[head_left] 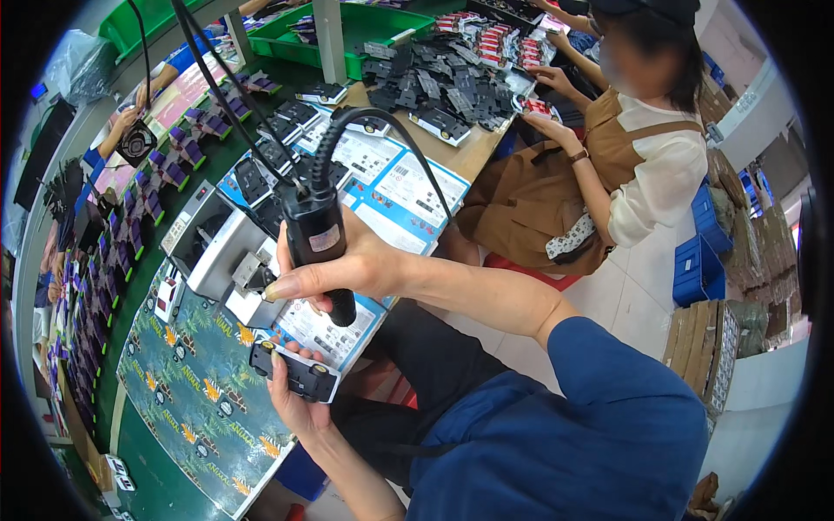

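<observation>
My right hand (360, 265) is wrapped round a black electric screwdriver (314, 227), with a cable at its upper end. Its thumb reaches toward the metal front part of a white box-shaped device (228, 267), probably a screw feeder; whether they touch I cannot tell. Lower down, my left hand (298, 389) holds a toy car (306, 375) with its black underside turned up and a white body edge showing. The car is held over the table's front edge, apart from the screwdriver.
Printed sheets (395, 195) and an animal-patterned mat (195, 382) cover the bench. Black car undersides (434, 82) are heaped at the back, near a green tray (365, 39). A co-worker (608, 165) sits to the right. Purple toy parts (130, 227) line the left side. Cables hang overhead.
</observation>
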Tool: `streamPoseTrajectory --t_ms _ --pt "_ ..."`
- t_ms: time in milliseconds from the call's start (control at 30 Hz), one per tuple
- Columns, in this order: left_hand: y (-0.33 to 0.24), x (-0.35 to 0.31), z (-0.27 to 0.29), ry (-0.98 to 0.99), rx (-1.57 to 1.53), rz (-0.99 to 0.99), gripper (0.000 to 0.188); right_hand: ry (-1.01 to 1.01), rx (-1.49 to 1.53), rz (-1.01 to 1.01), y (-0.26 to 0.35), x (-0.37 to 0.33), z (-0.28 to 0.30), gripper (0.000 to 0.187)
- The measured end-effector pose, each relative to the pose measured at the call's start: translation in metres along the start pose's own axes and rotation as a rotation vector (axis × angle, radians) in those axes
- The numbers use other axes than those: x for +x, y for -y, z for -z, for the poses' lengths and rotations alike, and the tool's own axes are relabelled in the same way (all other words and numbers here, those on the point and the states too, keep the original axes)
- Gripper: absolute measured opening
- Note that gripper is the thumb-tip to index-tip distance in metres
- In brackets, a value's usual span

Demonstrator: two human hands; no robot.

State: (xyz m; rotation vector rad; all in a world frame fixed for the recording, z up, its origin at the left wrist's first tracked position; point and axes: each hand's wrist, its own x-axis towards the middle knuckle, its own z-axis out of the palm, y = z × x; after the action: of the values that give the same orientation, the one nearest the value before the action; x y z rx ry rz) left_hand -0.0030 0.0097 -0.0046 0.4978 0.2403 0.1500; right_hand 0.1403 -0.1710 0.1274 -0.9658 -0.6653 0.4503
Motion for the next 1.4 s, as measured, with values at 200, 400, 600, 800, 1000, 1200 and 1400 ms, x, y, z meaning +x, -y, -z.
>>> streamPoseTrajectory --t_ms 200,400,600,800,1000,1200,1400 --pt "-0.001 0.003 -0.008 -0.145 0.174 -0.074 0.036 -0.026 -0.087 0.130 0.004 0.015 -0.003 0.028" --pt "0.001 0.001 -0.016 -0.153 0.125 -0.098 0.031 -0.037 -0.100 0.346 0.007 0.047 -0.014 0.028" --pt "0.005 0.003 -0.019 -0.204 0.279 -0.125 0.029 -0.029 -0.201 0.365 0.005 0.058 -0.011 0.011" --pt "0.008 0.006 -0.026 -0.186 0.312 -0.111 0.026 -0.113 -0.133 0.360 0.007 0.069 -0.040 0.015" --pt "0.001 0.004 -0.026 -0.175 0.296 -0.083 0.023 -0.030 -0.238 0.345 -0.004 0.074 -0.053 0.014" --pt "0.001 0.005 -0.026 -0.154 0.295 -0.065 0.023 0.381 -0.500 1.161 -0.036 0.120 -0.035 0.014" --pt "0.003 0.005 -0.024 -0.162 0.287 -0.069 0.026 0.094 -0.399 0.461 -0.016 0.088 -0.066 0.013"
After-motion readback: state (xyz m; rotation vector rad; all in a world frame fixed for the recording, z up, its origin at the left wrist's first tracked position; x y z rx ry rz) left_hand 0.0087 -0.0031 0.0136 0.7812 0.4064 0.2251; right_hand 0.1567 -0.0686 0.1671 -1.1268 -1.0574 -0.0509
